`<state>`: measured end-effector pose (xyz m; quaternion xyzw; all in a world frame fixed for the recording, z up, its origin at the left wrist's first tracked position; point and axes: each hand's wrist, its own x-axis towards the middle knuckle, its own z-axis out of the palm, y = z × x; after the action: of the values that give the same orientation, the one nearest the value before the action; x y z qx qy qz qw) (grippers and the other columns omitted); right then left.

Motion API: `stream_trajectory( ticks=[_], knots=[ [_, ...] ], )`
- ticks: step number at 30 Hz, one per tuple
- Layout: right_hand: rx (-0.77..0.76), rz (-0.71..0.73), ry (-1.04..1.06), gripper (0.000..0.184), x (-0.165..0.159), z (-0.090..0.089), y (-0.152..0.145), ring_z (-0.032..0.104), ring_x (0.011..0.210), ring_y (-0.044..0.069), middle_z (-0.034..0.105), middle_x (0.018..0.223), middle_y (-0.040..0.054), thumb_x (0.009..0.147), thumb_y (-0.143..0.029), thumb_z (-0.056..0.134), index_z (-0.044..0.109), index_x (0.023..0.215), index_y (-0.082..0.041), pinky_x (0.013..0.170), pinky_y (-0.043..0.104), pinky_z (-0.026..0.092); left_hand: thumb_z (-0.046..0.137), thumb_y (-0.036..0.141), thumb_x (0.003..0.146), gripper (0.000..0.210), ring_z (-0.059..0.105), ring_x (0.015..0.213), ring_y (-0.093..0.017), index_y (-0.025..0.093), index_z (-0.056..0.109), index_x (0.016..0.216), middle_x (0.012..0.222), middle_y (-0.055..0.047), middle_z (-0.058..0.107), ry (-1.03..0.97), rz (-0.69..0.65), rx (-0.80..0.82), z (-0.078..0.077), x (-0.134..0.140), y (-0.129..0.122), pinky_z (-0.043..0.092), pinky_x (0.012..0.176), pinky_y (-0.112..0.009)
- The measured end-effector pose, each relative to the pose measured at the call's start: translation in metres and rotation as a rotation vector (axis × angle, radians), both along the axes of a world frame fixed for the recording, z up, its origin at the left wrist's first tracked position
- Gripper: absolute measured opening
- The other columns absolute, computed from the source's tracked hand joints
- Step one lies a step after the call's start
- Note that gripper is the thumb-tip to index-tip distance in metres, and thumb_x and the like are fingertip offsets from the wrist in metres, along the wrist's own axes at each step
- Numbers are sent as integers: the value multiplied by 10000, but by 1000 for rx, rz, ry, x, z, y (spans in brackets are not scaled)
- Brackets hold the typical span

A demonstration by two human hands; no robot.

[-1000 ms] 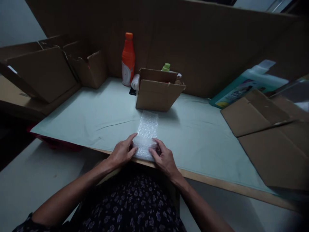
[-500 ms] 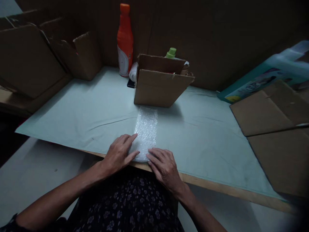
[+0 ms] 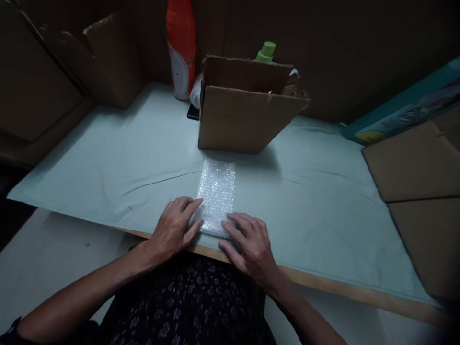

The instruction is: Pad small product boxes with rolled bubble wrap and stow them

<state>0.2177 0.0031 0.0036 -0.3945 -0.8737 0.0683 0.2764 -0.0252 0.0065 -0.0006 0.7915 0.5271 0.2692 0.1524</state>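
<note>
A strip of clear bubble wrap (image 3: 216, 189) lies flat on the pale green cloth, its near end folded over close to the table's front edge. My left hand (image 3: 175, 223) rests at its left side, thumb and forefinger apart, with the fingertips touching the wrap's edge. On the other side, my right hand (image 3: 251, 239) has its fingers spread, fingertips on the lower right corner and the thumb lower down near the cloth's edge. Neither hand grips the wrap. Whether anything lies inside the folded end, I cannot tell.
Behind the wrap stands an open cardboard box (image 3: 247, 120) with a green-capped bottle (image 3: 266, 52) in it. An orange bottle (image 3: 181, 48) and a dark phone-like object (image 3: 193, 112) are beside it. Cardboard (image 3: 424, 163) and a teal container (image 3: 402, 110) occupy the right; more boxes (image 3: 111, 67) the left.
The bubble wrap's near end has shifted slightly away from the table edge. My right hand's thumb and fingers have spread wider. The camera view has tilted down and closer.
</note>
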Motion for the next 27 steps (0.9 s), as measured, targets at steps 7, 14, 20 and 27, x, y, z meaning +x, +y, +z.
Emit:
stream_trajectory(
  ticks=[7, 14, 20, 27],
  knots=[
    [-179, 52, 87, 289, -4, 2, 12, 680, 909, 216, 765, 991, 49, 975, -203, 556, 662, 1240, -252, 873, 427, 489, 563, 203, 943, 489, 612, 1069, -269, 268, 489, 1422, 1150, -94, 694, -109, -227, -3, 11, -3, -5, 486, 951, -491],
    [-37, -63, 15, 350, 2, 10, 11, 616, 1129, 294, 671, 1259, 141, 953, -311, 612, 600, 1289, -213, 915, 477, 476, 575, 273, 942, 402, 615, 862, -255, 200, 553, 1337, 950, -81, 692, 27, -27, -36, 6, 2, 13, 518, 800, -434],
    [-78, 54, -114, 270, -10, 7, 25, 626, 1101, 277, 723, 1183, 112, 969, -233, 568, 637, 1226, -189, 946, 476, 454, 593, 403, 936, 479, 595, 1068, -304, 211, 505, 1366, 1211, -139, 628, 52, 0, 38, 7, -1, 16, 515, 901, -488],
    [-395, -20, 75, 277, -5, 16, 37, 672, 960, 223, 753, 1119, 45, 993, -308, 545, 646, 1246, -261, 857, 408, 521, 515, 199, 955, 455, 616, 1025, -235, 254, 467, 1404, 1134, -74, 684, -148, -105, -38, 10, -2, 14, 510, 908, -427]
  ],
)
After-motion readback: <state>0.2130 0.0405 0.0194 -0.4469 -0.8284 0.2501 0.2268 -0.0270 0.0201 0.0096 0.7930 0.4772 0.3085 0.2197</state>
